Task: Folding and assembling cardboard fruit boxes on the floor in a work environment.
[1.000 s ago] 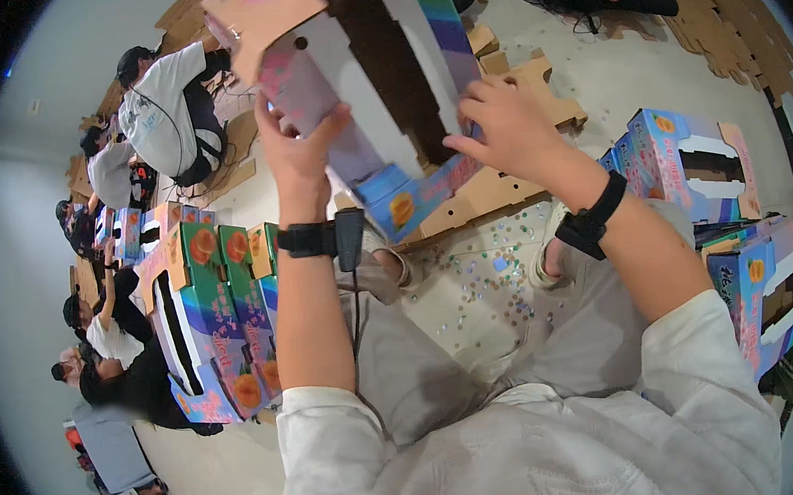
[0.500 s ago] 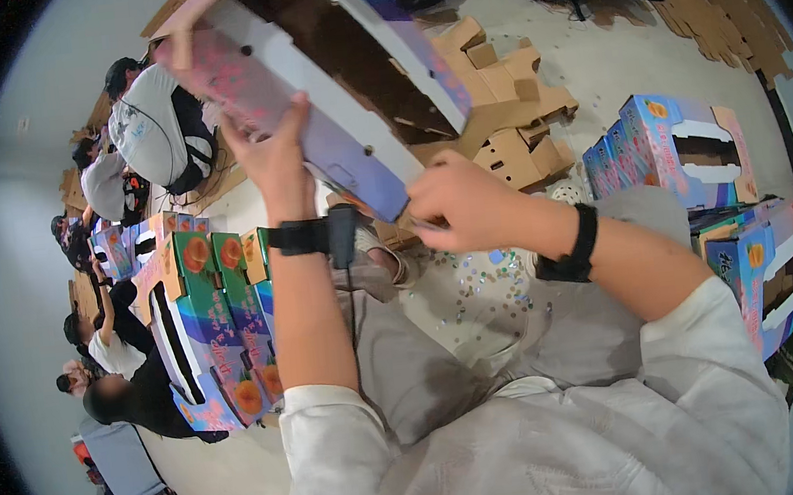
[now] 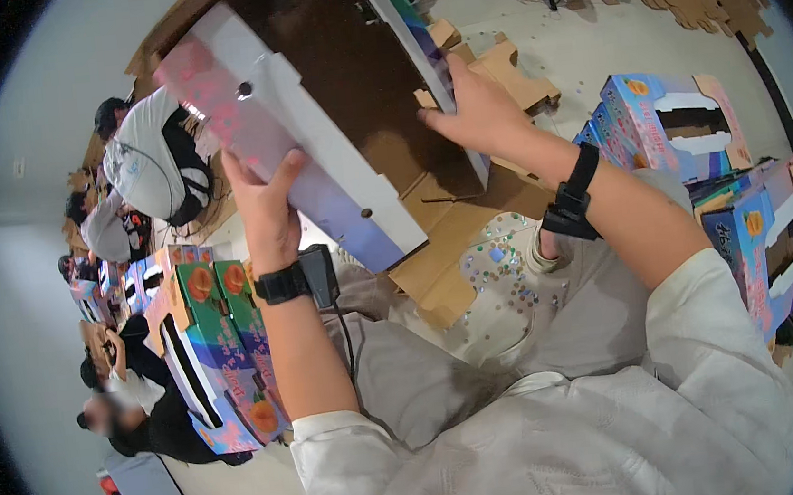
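A large printed cardboard box (image 3: 287, 153) is held up tilted in front of me, its brown inside facing me. Its outside is pink and lilac on the left, with a white edge strip with punched holes. My left hand (image 3: 269, 207) grips the left side panel, thumb on the printed face and the other fingers partly hidden behind it. At the right side panel, my right hand (image 3: 479, 111) has its thumb on the inner side and its fingers around the outside. A brown flap (image 3: 439, 291) hangs loose from the near end, above my legs.
Finished-looking printed boxes (image 3: 676, 125) stand at my right, and more boxes (image 3: 225, 350) at my left. Brown cardboard pieces (image 3: 513, 74) lie beyond the box. Small round scraps (image 3: 499, 276) dot the floor between my feet. Several people sit along the left; one person (image 3: 144, 157) is close.
My right hand has moved from the near corner up to the right panel. The box has spread wider, and its near end now stands open with a brown flap hanging down.
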